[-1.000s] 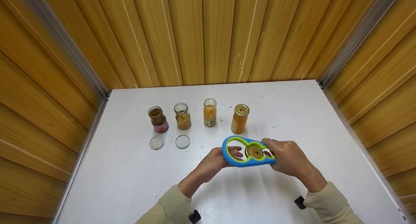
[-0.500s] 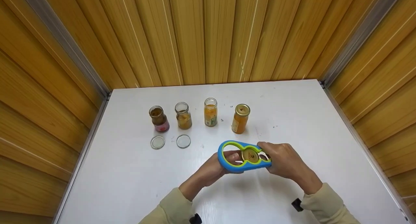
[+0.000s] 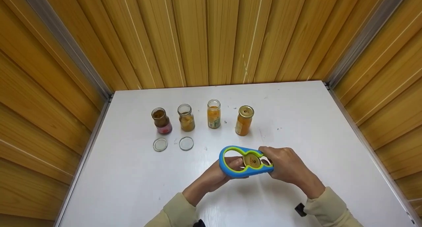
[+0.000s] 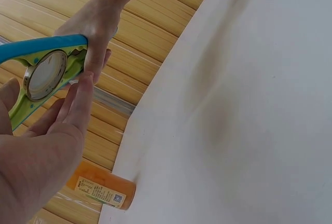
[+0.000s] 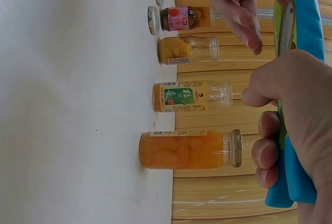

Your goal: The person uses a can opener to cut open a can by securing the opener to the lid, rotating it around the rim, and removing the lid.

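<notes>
Curled round the narrow end of a blue-and-lime plastic jar opener (image 3: pixel 242 173) are the fingers of the right hand (image 3: pixel 286 163). Loosely extended fingers of the left hand (image 3: pixel 217 174) lie behind it, gripping nothing, while the thumb reaches its holes beside a round gold metal lid (image 3: pixel 252 160) seated in the middle one. All this is held above the white worktop (image 3: pixel 132 187). Toward the far edge, three glass jars stand uncapped: orange with a green label (image 3: pixel 214 118), pale yellow (image 3: pixel 187 122) and, nearest the left edge, dark with a pink label (image 3: pixel 163 122). Two pale round lids (image 3: pixel 186 143) lie before the leftmost two. So three appear done, the gold lid probably being the third's and not yet set down; the gold-capped orange glass jar (image 3: pixel 243 125), rightmost, remains closed.
</notes>
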A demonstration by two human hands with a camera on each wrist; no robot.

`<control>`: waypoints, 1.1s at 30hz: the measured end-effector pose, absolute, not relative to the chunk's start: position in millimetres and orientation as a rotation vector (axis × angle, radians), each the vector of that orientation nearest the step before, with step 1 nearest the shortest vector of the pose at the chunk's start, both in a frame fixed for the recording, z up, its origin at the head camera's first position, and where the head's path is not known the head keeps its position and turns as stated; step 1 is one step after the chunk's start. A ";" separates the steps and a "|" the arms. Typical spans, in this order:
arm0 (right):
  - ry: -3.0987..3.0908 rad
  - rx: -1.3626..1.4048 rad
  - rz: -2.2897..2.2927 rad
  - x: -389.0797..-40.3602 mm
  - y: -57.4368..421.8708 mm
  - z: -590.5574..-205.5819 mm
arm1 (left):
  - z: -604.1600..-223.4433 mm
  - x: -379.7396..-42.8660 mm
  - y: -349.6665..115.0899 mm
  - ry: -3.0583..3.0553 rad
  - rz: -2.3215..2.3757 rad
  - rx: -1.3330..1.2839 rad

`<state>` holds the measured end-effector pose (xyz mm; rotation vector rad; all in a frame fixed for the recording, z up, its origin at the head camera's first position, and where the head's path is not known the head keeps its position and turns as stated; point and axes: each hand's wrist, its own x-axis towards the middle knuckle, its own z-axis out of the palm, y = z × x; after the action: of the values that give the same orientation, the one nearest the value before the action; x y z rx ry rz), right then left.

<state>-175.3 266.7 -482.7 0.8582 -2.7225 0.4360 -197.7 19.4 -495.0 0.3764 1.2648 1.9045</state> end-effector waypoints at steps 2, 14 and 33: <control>-2.720 0.872 0.441 -175.2 266.0 -483.8 | -495.8 -197.0 19.4 1.254 1.906 0.381; -2.690 0.939 0.466 -174.2 260.9 -486.5 | -497.5 -190.8 20.2 1.126 1.922 0.438; -2.713 0.963 0.522 -171.9 254.8 -490.7 | -499.0 -191.1 17.7 1.061 1.886 0.387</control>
<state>-171.9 254.8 -490.7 0.9632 -2.7125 0.5216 -191.1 17.7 -499.0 0.3869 1.0614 1.8863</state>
